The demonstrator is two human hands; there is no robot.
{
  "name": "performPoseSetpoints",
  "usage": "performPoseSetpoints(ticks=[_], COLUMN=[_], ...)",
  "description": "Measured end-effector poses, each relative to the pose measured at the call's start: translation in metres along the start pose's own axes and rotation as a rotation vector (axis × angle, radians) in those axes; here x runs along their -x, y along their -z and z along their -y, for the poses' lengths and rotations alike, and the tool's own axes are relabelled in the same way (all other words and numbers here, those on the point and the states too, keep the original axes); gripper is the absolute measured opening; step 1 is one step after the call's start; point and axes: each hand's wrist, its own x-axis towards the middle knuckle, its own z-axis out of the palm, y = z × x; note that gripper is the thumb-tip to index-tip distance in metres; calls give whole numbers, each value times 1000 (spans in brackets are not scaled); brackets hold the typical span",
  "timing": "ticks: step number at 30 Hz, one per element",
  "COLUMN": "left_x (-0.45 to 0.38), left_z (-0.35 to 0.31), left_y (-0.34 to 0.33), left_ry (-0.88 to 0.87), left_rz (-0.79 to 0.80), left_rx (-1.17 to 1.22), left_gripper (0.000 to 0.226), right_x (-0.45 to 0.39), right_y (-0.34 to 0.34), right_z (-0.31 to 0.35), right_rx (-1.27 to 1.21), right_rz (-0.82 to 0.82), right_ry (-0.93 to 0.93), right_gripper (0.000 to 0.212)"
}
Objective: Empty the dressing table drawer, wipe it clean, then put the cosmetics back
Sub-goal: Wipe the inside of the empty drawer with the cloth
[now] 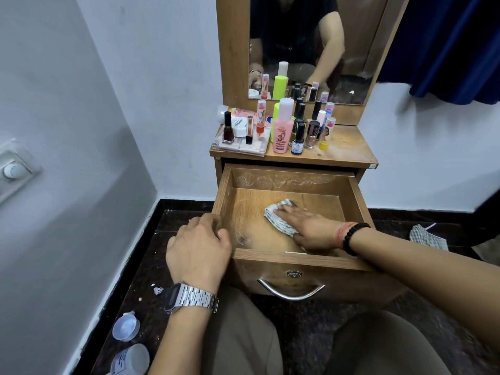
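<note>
The wooden drawer (362,196) of the dressing table is pulled out, and only a cloth lies inside it. My right hand (308,226) lies flat inside it, fingers straight, pressing a pale patterned cloth (273,212) onto the drawer floor. My left hand (198,244) grips the drawer's front left corner, fingers curled over the rim. The cosmetics stand on the table top (346,147): a pink bottle (281,131), a dark nail polish (228,129), a neon green bottle (276,112) and several small bottles (311,133).
A mirror (297,44) rises behind the cosmetics. A clear box (240,148) sits under some of them at the top's left. A white tub (132,358) and its lid (125,326) lie on the dark floor at left. A checked cloth (427,236) lies on the floor at right.
</note>
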Motion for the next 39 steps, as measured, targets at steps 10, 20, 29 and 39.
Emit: performPoseSetpoints(ticks=[10, 20, 29, 39], left_x=[-1, 0, 1, 1], left_z=[1, 0, 2, 2], left_y=[-1, -2, -2, -1], left_ry=[13, 0, -15, -17], left_rz=[-28, -25, -29, -39], left_rx=[-5, -15, -1, 11], left_gripper=[31, 38, 34, 30], right_x=[-70, -29, 14, 49], right_y=[22, 21, 34, 69], right_z=[50, 66, 32, 3], right_rx=[-80, 3, 73, 254], right_rz=[7, 136, 245, 545], right_ry=[50, 379, 514, 137], right_gripper=[70, 72, 64, 62])
